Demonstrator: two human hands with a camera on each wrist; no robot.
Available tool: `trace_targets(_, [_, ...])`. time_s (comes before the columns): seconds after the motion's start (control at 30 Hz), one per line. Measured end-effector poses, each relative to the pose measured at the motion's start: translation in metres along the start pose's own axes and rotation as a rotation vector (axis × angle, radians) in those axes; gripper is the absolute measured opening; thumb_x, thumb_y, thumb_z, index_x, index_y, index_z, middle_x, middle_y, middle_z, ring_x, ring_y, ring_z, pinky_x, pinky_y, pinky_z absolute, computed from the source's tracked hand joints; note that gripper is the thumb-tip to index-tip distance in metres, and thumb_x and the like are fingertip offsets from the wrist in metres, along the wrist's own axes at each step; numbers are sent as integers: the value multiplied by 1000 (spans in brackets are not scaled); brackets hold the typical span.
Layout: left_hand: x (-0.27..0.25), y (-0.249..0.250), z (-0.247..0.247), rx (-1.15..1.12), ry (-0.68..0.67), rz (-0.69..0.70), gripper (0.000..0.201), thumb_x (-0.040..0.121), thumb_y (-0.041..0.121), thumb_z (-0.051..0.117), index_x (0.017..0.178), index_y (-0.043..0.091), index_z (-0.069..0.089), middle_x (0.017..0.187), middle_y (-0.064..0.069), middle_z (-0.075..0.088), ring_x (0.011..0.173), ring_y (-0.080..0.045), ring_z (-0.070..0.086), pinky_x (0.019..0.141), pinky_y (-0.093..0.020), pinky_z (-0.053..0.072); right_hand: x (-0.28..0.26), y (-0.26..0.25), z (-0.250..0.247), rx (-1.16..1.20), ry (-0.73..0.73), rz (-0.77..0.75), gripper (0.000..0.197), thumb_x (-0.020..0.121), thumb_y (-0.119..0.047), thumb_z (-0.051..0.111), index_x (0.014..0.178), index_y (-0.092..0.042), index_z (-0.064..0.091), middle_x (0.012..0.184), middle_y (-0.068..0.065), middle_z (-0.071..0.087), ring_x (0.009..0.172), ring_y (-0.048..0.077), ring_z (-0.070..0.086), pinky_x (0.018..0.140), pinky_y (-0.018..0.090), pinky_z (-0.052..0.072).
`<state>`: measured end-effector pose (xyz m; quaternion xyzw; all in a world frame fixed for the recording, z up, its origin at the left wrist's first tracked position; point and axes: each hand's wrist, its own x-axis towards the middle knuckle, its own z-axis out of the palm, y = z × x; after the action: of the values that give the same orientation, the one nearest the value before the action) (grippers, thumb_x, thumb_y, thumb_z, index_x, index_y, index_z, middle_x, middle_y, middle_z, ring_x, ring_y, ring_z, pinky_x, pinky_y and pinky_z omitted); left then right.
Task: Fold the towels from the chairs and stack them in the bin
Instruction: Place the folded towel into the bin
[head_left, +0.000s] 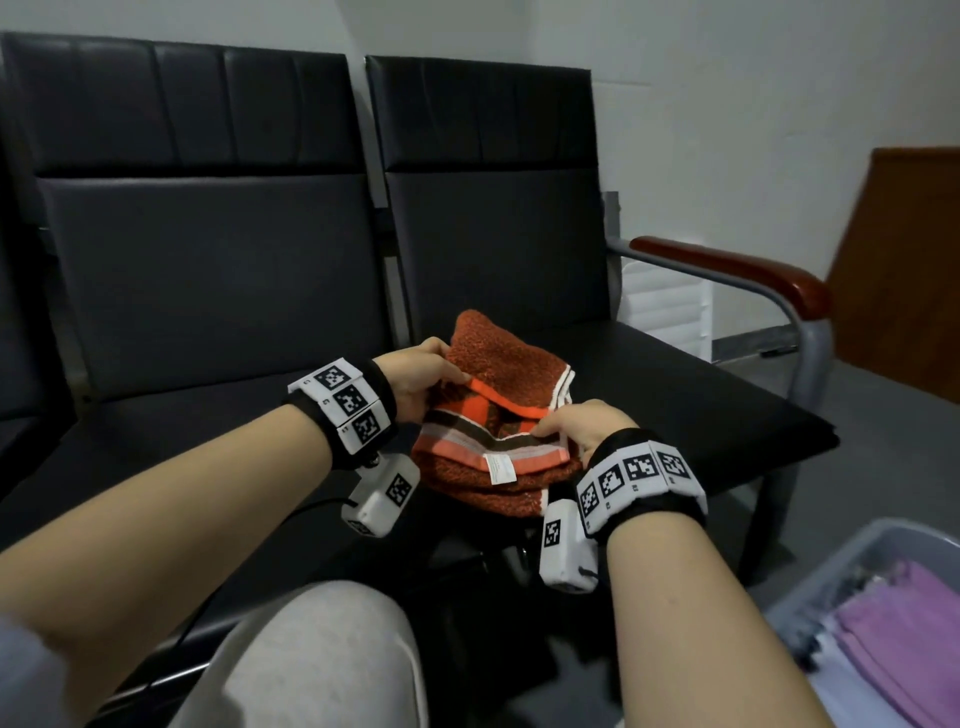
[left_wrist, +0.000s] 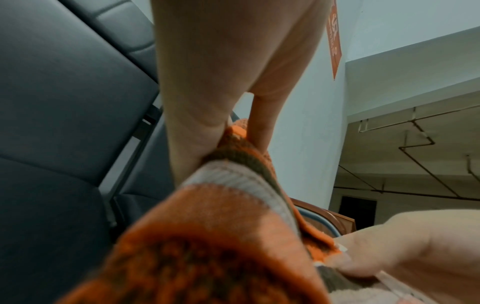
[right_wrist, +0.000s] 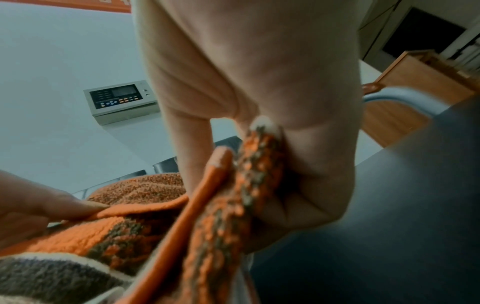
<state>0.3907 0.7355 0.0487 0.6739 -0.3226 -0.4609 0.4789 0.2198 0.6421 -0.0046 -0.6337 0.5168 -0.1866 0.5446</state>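
Observation:
An orange and brown patterned towel lies bunched and partly folded on the black seat of the right-hand chair. My left hand pinches its orange hem on the left side, seen close in the left wrist view as the towel caught between thumb and fingers. My right hand pinches the striped band near the front right edge; the right wrist view has the towel gripped between thumb and fingers. A grey bin at the lower right holds folded purple towels.
A second black chair stands to the left. The right chair has a metal armrest with a red-brown wooden top. A wooden panel leans against the wall at the right. My grey-trousered knee is in the foreground.

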Motion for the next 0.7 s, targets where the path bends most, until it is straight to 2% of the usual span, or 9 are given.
trace_targets(0.07, [3,0,16,-8,-22,3,22,92,-4,49,88,17,44,104,-12,54,98,-29,56,81,-46,51,-1,10,-13,39,13,-13,66,40,-23,83,101,-1,67,97,19,71,86,35,70,87,49,56])
trace_targets(0.23, [6,-1,57,2,-52,46,24,92,-6,48,86,17,43,93,-9,54,83,-24,56,70,-40,51,7,36,-45,134,66,15,104,13,-45,91,105,-5,66,95,15,73,86,32,71,87,47,56])
trace_targets(0.27, [6,-1,65,0,-66,52,25,92,-6,47,86,17,43,92,-9,54,83,-23,56,69,-40,50,7,40,-53,141,90,22,103,15,-48,91,106,-6,67,94,14,73,86,32,71,87,47,56])
trace_targets(0.3, [7,-1,75,-2,-84,54,25,92,-6,47,85,17,43,92,-9,54,82,-22,56,67,-39,50,4,45,-61,147,123,31,96,25,-50,90,107,-5,67,94,14,73,87,32,71,88,47,55])
trace_targets(0.37, [9,-2,94,-5,-121,53,24,92,-6,47,86,17,43,93,-9,54,82,-22,56,64,-37,49,-11,49,-76,139,204,45,70,55,-45,84,108,-4,65,96,15,72,89,32,70,90,46,54])
trace_targets(0.43, [10,-3,111,-7,-147,53,24,92,-6,47,86,16,42,93,-9,54,82,-22,56,65,-37,50,-25,54,-89,134,252,67,55,71,-38,80,110,-2,64,97,15,70,90,32,68,91,45,54])
trace_targets(0.57, [11,-7,152,-12,-232,39,25,93,-5,47,85,18,41,93,-9,54,83,-22,56,68,-37,51,-42,75,-121,106,318,112,44,79,-32,76,105,0,62,81,11,64,78,26,64,85,36,53])
trace_targets(0.63, [11,-10,171,-9,-252,42,26,93,-6,47,85,18,41,90,-8,53,81,-22,55,67,-36,50,-49,84,-134,112,357,132,43,79,-29,76,107,-1,63,92,14,68,85,29,66,88,41,55])
trace_targets(0.7, [11,-14,192,-18,-278,49,27,92,-7,46,84,18,40,87,-8,52,78,-21,54,67,-35,49,-57,95,-147,120,383,159,39,78,-26,76,107,-2,64,95,15,70,87,30,68,88,45,55])
